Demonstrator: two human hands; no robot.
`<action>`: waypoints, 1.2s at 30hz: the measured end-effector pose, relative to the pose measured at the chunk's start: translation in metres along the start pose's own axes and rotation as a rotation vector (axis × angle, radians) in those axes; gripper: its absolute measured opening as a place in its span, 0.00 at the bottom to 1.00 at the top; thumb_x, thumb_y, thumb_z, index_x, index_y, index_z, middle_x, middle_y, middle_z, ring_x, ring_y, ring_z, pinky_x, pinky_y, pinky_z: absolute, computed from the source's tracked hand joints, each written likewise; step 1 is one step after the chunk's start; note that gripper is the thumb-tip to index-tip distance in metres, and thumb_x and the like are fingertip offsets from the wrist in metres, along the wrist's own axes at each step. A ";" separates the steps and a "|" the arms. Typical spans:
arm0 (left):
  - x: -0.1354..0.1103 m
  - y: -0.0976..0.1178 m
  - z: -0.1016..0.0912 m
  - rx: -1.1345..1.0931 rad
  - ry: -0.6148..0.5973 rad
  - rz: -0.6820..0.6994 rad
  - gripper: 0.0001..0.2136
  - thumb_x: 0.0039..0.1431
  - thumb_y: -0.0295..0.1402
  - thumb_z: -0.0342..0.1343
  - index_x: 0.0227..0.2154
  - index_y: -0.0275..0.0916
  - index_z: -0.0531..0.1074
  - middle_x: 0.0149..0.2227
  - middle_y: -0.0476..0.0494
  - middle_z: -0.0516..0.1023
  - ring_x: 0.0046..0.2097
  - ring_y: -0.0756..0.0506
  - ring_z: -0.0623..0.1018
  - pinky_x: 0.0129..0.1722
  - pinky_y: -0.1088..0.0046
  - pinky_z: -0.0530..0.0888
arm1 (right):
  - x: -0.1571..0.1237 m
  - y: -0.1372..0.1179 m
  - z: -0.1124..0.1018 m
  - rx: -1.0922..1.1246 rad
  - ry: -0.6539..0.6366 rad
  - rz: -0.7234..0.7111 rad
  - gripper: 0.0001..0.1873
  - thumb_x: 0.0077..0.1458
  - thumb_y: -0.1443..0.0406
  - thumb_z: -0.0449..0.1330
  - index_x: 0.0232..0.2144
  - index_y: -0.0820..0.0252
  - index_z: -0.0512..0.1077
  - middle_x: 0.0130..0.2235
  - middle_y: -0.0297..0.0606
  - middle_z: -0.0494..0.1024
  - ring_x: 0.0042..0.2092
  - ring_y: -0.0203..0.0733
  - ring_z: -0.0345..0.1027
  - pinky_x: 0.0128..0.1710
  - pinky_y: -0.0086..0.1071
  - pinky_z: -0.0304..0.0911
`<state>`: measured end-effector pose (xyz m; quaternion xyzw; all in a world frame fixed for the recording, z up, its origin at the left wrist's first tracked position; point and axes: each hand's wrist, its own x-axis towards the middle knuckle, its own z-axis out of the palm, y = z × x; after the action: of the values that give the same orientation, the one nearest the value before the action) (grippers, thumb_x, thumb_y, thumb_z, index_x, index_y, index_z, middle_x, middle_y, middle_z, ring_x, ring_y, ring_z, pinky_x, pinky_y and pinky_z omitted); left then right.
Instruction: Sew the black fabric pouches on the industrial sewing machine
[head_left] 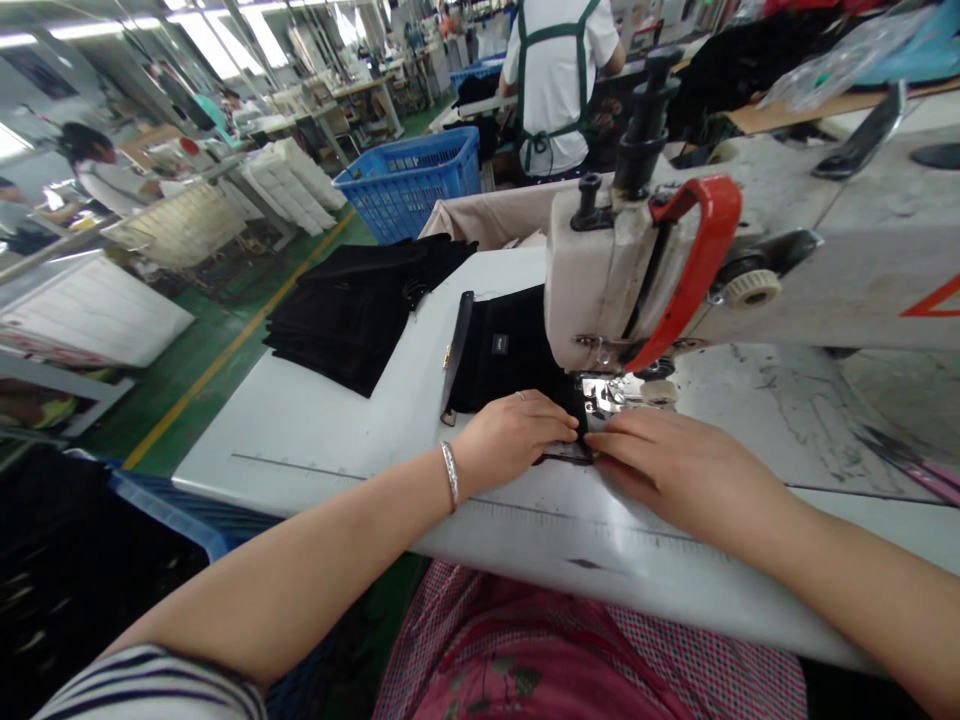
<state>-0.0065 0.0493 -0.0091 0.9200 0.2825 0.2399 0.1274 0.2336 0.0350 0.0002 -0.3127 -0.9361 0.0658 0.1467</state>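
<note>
A black fabric piece (487,365) with a small dark label and a zipper strip along its left side lies on the sewing machine table, partly under the machine head. My left hand (517,440), with a bangle on its wrist, has its fingers closed on the near edge of the fabric. My right hand (667,465) meets it from the other side, fingertips together at the fabric's near right corner. Just beyond the fingertips is the presser foot (598,393) of the sewing machine (592,270). The fingertips' exact grip is partly hidden.
A stack of black fabric pieces (352,300) lies at the table's left edge. Scissors (911,465) rest at the right. A blue crate (412,175) stands behind, and another bin (165,510) with dark pieces is at lower left. A person in an apron (555,80) stands beyond.
</note>
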 end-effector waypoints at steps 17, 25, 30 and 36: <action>0.028 -0.042 0.005 0.176 0.079 -0.113 0.10 0.59 0.22 0.56 0.38 0.42 0.78 0.41 0.49 0.80 0.47 0.48 0.77 0.52 0.69 0.74 | 0.003 0.018 0.021 -0.057 0.147 0.175 0.12 0.63 0.62 0.55 0.47 0.51 0.73 0.41 0.35 0.79 0.37 0.45 0.72 0.33 0.36 0.62; 0.027 -0.042 0.006 0.191 0.103 -0.096 0.09 0.60 0.22 0.55 0.38 0.40 0.78 0.40 0.47 0.79 0.46 0.48 0.76 0.50 0.70 0.74 | 0.004 0.020 0.017 0.020 0.146 0.175 0.10 0.62 0.63 0.55 0.44 0.50 0.74 0.39 0.34 0.79 0.37 0.44 0.72 0.33 0.35 0.63; 0.025 -0.033 0.003 0.250 0.087 -0.112 0.11 0.63 0.24 0.51 0.45 0.37 0.74 0.46 0.42 0.76 0.50 0.45 0.74 0.55 0.63 0.71 | 0.003 0.024 0.013 0.106 0.300 0.151 0.09 0.61 0.66 0.56 0.42 0.56 0.75 0.39 0.39 0.78 0.42 0.45 0.71 0.41 0.37 0.66; 0.020 -0.019 -0.005 0.287 -0.112 -0.122 0.15 0.62 0.23 0.48 0.51 0.36 0.69 0.51 0.41 0.73 0.53 0.41 0.71 0.56 0.59 0.69 | 0.005 0.025 0.013 0.142 0.309 0.181 0.11 0.60 0.67 0.56 0.43 0.57 0.75 0.43 0.41 0.76 0.44 0.46 0.70 0.43 0.39 0.66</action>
<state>-0.0030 0.0770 -0.0044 0.9218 0.3617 0.1373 0.0244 0.2398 0.0580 -0.0160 -0.3910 -0.8635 0.0958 0.3039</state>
